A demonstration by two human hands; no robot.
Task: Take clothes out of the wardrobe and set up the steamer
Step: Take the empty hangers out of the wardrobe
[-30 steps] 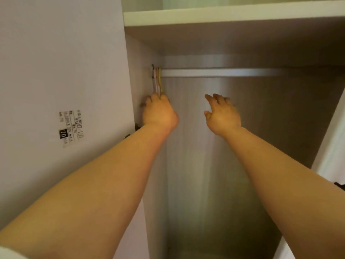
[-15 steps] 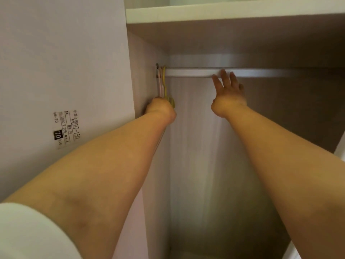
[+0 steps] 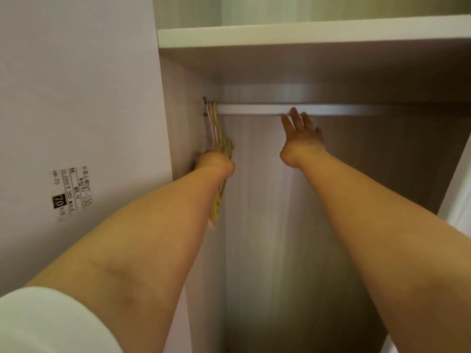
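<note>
Both arms reach up into the open wardrobe [image 3: 280, 225], under its shelf [image 3: 305, 34]. The left hand [image 3: 216, 163] is at the far left end of the hanging rail [image 3: 344, 109], closed around the lower part of a small bunch of plastic hangers [image 3: 216, 128], yellow and pink, whose hooks sit on the rail hard against the side wall. The fingers themselves are hidden behind the wrist, so the grip is probably a full curl, though that cannot be confirmed. The right hand [image 3: 302, 138] is held flat with fingers straight and spread, its fingertips at the rail or touching it, holding nothing.

No garment shows on these hangers or anywhere in the compartment (a printed label [image 3: 71, 192] on the inside of the door at left is the only other detail), and no steamer is in view.

The step in hand looks like the first one: fetching what hangs in the wardrobe. The next move calls for lifting the hooks up and clear of the rail, then drawing the bunch outward without snagging the side wall.
</note>
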